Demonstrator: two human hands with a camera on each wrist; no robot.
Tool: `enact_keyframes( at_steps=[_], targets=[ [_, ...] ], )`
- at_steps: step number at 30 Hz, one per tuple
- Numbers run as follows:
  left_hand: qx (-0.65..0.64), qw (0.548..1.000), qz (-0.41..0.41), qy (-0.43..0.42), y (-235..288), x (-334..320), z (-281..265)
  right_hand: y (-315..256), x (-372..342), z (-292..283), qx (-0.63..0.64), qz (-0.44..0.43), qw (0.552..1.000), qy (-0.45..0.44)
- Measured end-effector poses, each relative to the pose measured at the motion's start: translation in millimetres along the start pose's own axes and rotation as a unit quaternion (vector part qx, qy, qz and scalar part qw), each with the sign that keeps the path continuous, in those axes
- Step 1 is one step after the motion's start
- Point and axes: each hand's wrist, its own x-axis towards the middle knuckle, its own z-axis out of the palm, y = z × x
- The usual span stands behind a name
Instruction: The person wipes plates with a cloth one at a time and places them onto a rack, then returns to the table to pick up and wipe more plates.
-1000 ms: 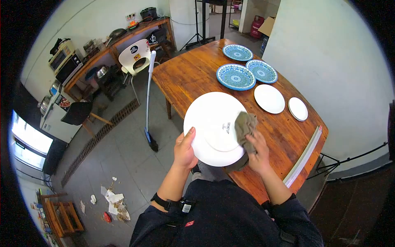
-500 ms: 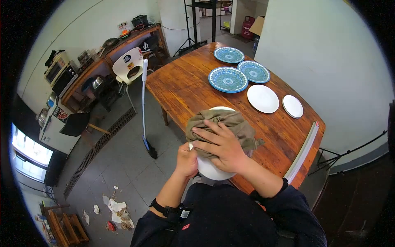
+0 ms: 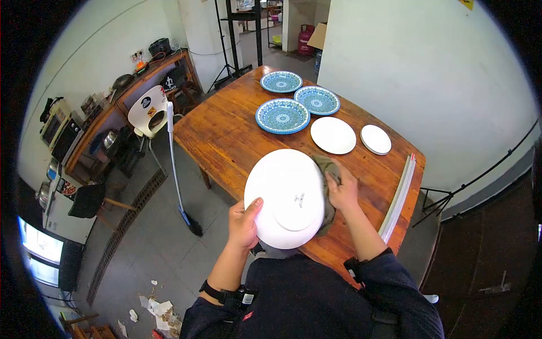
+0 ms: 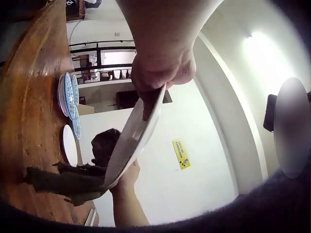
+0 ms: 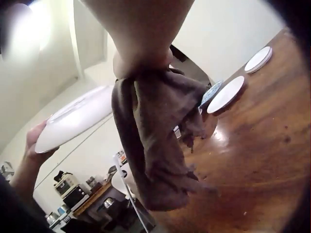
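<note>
A large white plate (image 3: pixel 271 195) is tilted up in front of my body, its underside with small dark print facing the head camera. My left hand (image 3: pixel 243 227) grips its left edge, thumb on the underside and fingers behind. At the plate's right edge, my right hand (image 3: pixel 344 191) holds a crumpled olive-brown cloth (image 3: pixel 326 165). In the right wrist view the cloth (image 5: pixel 158 141) hangs in loose folds below that hand. The left wrist view shows the plate (image 4: pixel 136 141) nearly edge-on, with the cloth (image 4: pixel 80 184) at its far side.
On the wooden table (image 3: pixel 226 127) lie several blue patterned plates (image 3: pixel 282 116), a white plate (image 3: pixel 333 135) and a small stack of white plates (image 3: pixel 375 139). A long pale strip (image 3: pixel 398 198) lies along the right edge. Left of the table stand a broom (image 3: pixel 176 169) and a white chair (image 3: pixel 148 111).
My right hand swept the cloth leftward over the plate's underside, then back to its right edge. My left hand kept its grip. The head view has turned right.
</note>
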Motion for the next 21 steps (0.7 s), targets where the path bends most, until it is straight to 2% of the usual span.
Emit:
enact_keyframes(
  at_steps=[1, 3, 5, 6, 7, 8, 9, 10, 11, 12, 13, 14, 15, 16, 17, 18, 19, 20, 21],
  targets=[
    [-0.028, 1.0, -0.003, -0.004, 2, 1, 2, 9, -1, -5, -0.015, 0.026, 1.0, 0.008],
    [-0.067, 0.998, -0.012, -0.006, 7, 3, 4, 28, 1, -20, -0.088, -0.027, 0.995, 0.037],
    [-0.088, 0.996, -0.013, 0.011, 12, 6, 4, 36, 7, -32, -0.114, 0.069, 0.99, 0.052],
    [-0.037, 0.999, -0.021, 0.018, 16, 6, 2, 26, 12, -44, -0.019, 0.066, 0.998, 0.011],
    [0.013, 0.999, -0.029, 0.032, 18, 6, 0, 60, 14, -44, -0.004, 0.028, 1.0, 0.002],
    [0.078, 0.997, -0.013, 0.023, 16, 7, -5, 75, 4, -47, -0.211, 0.063, 0.975, -0.002],
    [0.144, 0.989, -0.001, 0.023, 15, 7, -9, 89, 2, -51, -0.304, 0.035, 0.951, -0.045],
    [0.179, 0.984, 0.014, -0.008, 23, 5, -7, 72, 1, -50, -0.318, 0.099, 0.94, -0.075],
    [0.146, 0.988, 0.042, -0.033, 19, 4, -8, 103, -6, -38, -0.312, 0.058, 0.948, -0.016],
    [0.191, 0.976, 0.088, -0.051, 9, 5, -9, 117, -7, -30, -0.143, 0.106, 0.982, -0.057],
    [0.239, 0.96, 0.127, -0.073, 4, 6, -14, 120, -1, -17, 0.023, 0.162, 0.981, -0.103],
    [0.31, 0.934, 0.136, -0.116, 13, -1, -15, 91, 8, -6, 0.198, 0.237, 0.93, -0.198],
    [0.38, 0.9, 0.137, -0.162, 21, -8, -14, 37, 7, -7, 0.355, 0.313, 0.834, -0.284],
    [0.403, 0.882, 0.152, -0.193, 16, -11, -18, -10, 2, -5, 0.491, 0.381, 0.699, -0.353],
    [0.427, 0.86, 0.166, -0.226, 8, -14, -20, -41, -1, 6, 0.522, 0.383, 0.665, -0.372],
    [0.426, 0.824, 0.258, -0.269, 6, -18, -25, -56, 0, 10, 0.548, 0.349, 0.643, -0.406],
    [0.577, 0.74, 0.095, -0.332, 42, -36, -17, -68, 1, 16, 0.573, 0.314, 0.617, -0.438],
    [0.611, 0.703, 0.151, -0.332, 31, -45, -26, -82, -2, 29, 0.549, 0.469, 0.64, -0.264],
    [0.643, 0.66, 0.204, -0.331, 16, -53, -36, -88, -8, 32, 0.513, 0.403, 0.688, -0.319]
  ],
)
